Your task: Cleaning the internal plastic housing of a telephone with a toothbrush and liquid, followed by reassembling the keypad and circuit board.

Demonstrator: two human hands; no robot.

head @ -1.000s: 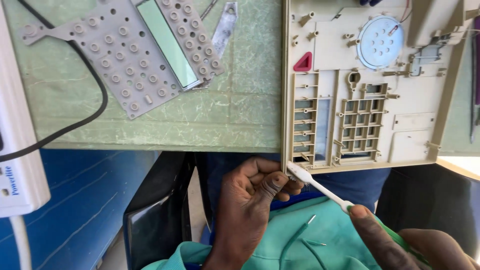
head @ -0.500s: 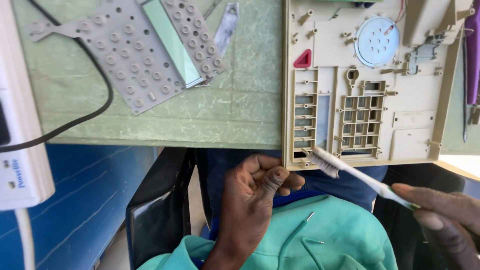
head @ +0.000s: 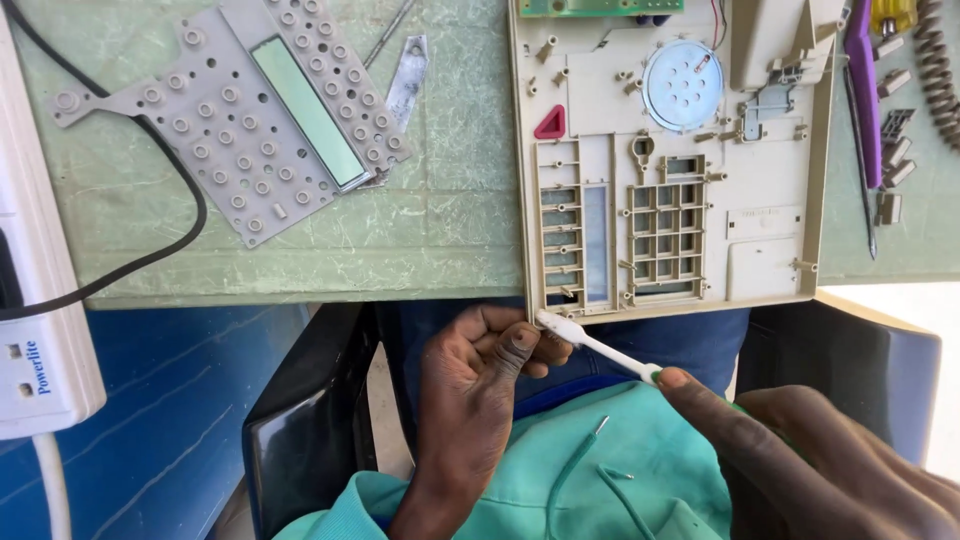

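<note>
white toothbrush (head: 598, 348), tilted, head touching beige phone casing (head: 672, 160)

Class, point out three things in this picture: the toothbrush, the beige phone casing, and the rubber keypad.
toothbrush (head: 600, 348): head view, on the white handle.
phone casing (head: 770, 268): head view, on the flat panel near its lower right corner.
rubber keypad (head: 205, 135): head view, on the left half with the button bumps.

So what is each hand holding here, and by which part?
Right hand grips the white toothbrush by its handle end; left hand only touches the bristled head.
</note>
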